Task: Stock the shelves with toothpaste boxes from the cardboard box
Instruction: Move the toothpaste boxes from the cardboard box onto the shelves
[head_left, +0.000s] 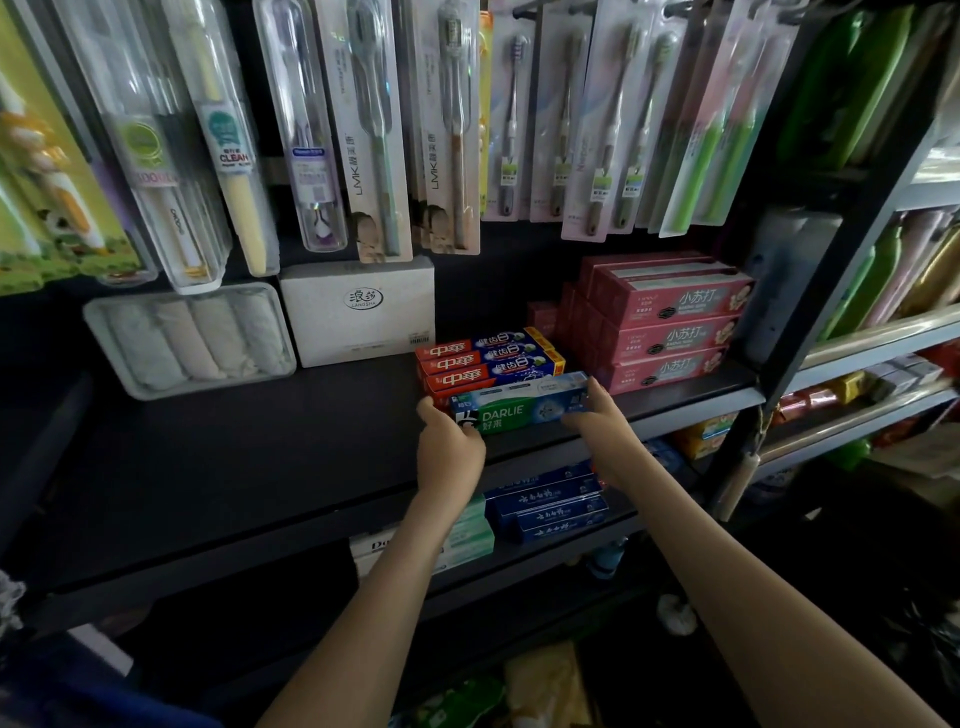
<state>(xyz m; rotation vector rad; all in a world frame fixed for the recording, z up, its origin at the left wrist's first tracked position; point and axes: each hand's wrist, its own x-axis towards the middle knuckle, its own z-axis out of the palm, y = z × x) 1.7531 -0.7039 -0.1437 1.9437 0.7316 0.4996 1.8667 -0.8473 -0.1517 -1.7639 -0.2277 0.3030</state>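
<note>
Leftmost on my feed, a tray of rolled cloths (189, 340) leans at the back of the dark shelf (208, 441), with a white box (358, 312) just beside it and toothbrush packs (374, 130) hanging in a row above. Further along, a stack of red toothpaste boxes (488, 361) lies lengthwise on the shelf. Directly in front of that stack I see the green toothpaste box (519, 408), lying level near the shelf's front edge and close against the red ones; I cannot tell whether it rests on the board or is held just above it. The left hand (449, 447) grips the box's left end, thumb up at the end and fingers curled beneath. The right hand (597, 415) holds the opposite end, its fingers wrapped round the blue tip. Beyond the right hand, pink toothpaste boxes (670, 322) are piled several high against the back. Below, on the lower shelf, dark blue boxes (550, 506) lie between my view of the two forearms. A black upright post (831, 260) closes the bay on the right.
</note>
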